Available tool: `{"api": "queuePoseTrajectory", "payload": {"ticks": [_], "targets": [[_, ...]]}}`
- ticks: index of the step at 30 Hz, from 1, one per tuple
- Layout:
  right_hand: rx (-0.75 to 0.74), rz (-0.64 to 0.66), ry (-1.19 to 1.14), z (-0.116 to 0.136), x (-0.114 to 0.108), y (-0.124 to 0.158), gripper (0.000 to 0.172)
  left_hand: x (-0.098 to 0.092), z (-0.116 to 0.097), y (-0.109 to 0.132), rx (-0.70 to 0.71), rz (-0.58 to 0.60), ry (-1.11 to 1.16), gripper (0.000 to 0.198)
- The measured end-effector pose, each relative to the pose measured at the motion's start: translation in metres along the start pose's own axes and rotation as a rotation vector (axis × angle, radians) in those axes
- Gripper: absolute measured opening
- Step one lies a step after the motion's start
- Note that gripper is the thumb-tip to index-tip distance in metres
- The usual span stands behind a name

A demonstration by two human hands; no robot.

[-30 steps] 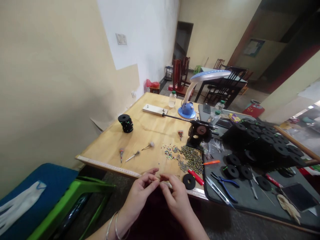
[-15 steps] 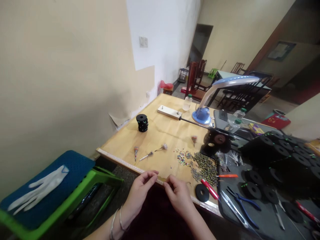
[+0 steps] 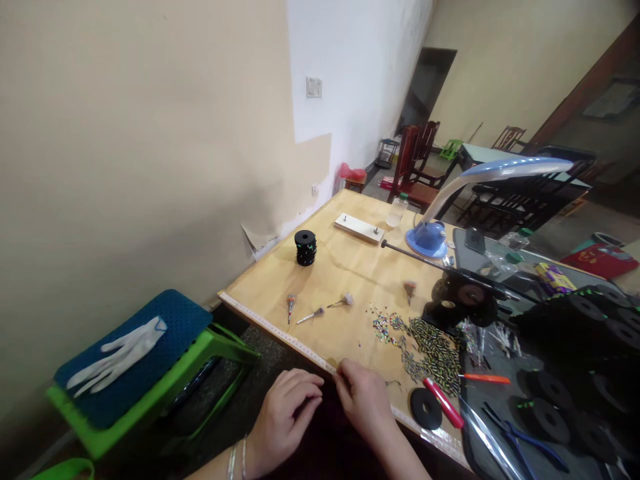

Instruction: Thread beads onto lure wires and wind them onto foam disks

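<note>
My left hand (image 3: 290,410), with bangles on its wrist, hovers just off the table's front edge. Its fingers are loosely bent, apart from the thumb, and nothing shows in them. My right hand (image 3: 367,400) is at the table edge with thumb and fingertips pressed together; whatever may be between them is too small to make out. Beyond it lie a pile of small striped metallic pieces (image 3: 435,353) and scattered colourful beads (image 3: 384,327). A black ring (image 3: 425,408) and a red-handled tool (image 3: 444,403) lie to the right of my right hand.
Several small bundles with flared tops (image 3: 291,307) and a black spool (image 3: 305,248) stand or lie on the wooden table (image 3: 345,273). A blue lamp (image 3: 426,239) and a black rod fixture (image 3: 463,297) are at right. A white glove (image 3: 125,353) lies on a stool.
The view has turned slightly left, so the scene sits further right. My left hand has drawn back from the table edge and apart from my right hand, which keeps its pinch.
</note>
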State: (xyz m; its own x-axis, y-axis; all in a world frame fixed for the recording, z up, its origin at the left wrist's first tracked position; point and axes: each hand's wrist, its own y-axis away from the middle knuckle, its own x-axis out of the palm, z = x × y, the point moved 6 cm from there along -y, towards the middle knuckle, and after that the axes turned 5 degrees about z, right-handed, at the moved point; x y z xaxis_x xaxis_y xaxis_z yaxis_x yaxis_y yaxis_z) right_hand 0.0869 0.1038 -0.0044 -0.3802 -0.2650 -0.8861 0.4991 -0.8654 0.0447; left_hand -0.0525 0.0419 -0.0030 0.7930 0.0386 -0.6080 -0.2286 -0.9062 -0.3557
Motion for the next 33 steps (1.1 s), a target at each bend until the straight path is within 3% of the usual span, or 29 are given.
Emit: {"api": "queuePoseTrajectory", "payload": {"ticks": [8, 33], "targets": [[0.026, 0.015, 0.066, 0.004, 0.002, -0.005, 0.020, 0.008, -0.008, -0.004, 0.118, 0.084, -0.203, 0.020], [0.017, 0.082, 0.092, 0.010, 0.000, -0.012, 0.016, 0.006, -0.010, -0.009, 0.019, 0.120, -0.372, 0.033]]}}
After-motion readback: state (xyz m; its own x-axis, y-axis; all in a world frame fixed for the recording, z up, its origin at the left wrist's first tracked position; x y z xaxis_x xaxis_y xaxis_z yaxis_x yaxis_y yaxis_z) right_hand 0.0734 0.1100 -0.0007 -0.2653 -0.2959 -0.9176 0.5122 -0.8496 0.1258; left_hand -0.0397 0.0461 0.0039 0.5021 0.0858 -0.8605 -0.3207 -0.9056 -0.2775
